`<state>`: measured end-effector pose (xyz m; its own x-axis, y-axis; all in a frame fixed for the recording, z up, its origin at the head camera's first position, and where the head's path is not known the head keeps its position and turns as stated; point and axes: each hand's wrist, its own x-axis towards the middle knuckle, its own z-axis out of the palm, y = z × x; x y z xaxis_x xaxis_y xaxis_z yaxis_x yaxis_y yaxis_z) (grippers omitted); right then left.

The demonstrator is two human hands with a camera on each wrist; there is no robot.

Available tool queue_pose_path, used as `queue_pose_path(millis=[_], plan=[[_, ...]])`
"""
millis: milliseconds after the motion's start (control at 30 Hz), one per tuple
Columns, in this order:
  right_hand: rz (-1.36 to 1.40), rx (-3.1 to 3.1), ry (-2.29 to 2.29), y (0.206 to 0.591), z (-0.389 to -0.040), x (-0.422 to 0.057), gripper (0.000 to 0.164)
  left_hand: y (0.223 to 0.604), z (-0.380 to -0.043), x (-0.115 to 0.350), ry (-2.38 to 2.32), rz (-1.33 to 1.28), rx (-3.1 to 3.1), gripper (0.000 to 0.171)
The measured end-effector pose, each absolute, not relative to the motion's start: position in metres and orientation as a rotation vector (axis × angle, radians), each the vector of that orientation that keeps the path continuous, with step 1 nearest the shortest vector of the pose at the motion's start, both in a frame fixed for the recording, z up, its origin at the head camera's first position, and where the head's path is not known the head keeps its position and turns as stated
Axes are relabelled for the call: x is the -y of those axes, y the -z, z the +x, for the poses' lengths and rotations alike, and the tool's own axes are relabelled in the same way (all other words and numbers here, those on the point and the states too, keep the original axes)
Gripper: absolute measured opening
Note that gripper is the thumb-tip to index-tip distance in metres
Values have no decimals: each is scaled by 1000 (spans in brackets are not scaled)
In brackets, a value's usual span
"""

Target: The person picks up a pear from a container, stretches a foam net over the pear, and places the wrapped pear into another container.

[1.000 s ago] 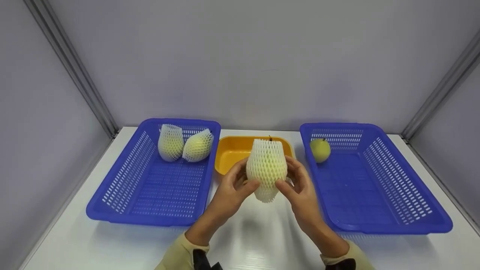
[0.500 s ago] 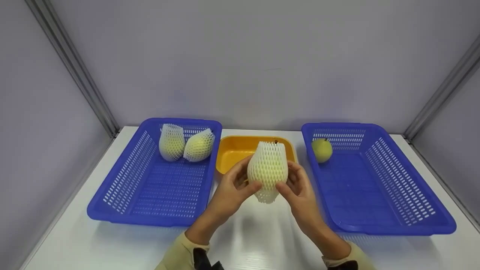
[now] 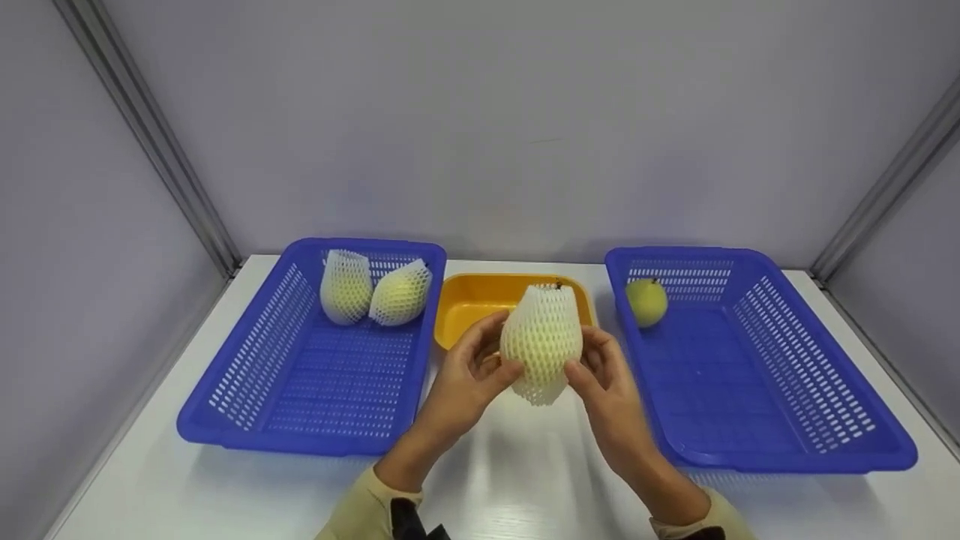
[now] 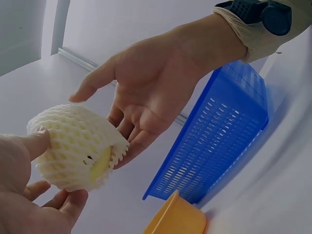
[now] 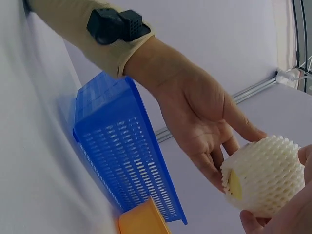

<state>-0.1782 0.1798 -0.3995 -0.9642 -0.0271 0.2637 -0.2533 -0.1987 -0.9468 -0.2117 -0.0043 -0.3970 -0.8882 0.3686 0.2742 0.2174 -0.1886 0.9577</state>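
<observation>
A pale yellow pear in a white foam net sleeve (image 3: 543, 341) is held up in front of me, its dark stem (image 3: 559, 285) poking out at the top edge. My left hand (image 3: 466, 384) grips it from the left, thumb in front and fingers behind. From the right, my right hand (image 3: 609, 390) holds it with curled fingers, its thumb at the net's lower side. Through the net's open end, bare yellow pear skin (image 4: 100, 165) shows in the left wrist view. The fingertips behind the pear are hidden in the head view.
The left blue basket (image 3: 292, 442) contains two netted pears (image 3: 346, 289). A bare pear (image 3: 646, 302) lies in the right blue basket (image 3: 787, 459). Between them stands an orange tub (image 3: 454, 319), partly behind my hands, on the white table (image 3: 510, 480).
The netted pear has tipped slightly, its stem end shifting to the right and a little down. My right thumb has moved outward along the net. The baskets' contents are unchanged.
</observation>
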Motion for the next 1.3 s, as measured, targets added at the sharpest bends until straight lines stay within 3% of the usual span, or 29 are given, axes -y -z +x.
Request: queue_pose_path(millis=[200, 467, 967, 1300], plan=[[343, 1949, -2296, 401, -178, -178, 52, 398, -210, 4, -2164, 703, -1932, 70], [337, 1970, -2235, 401, -183, -185, 47, 393, -211, 6, -2220, 744, -1972, 57], [415, 2013, -2308, 397, -183, -187, 55, 393, -212, 11, -2087, 721, -2033, 64], [789, 1756, -2388, 402, -185, -189, 71, 397, -209, 9, -1914, 1140, -2222, 83]])
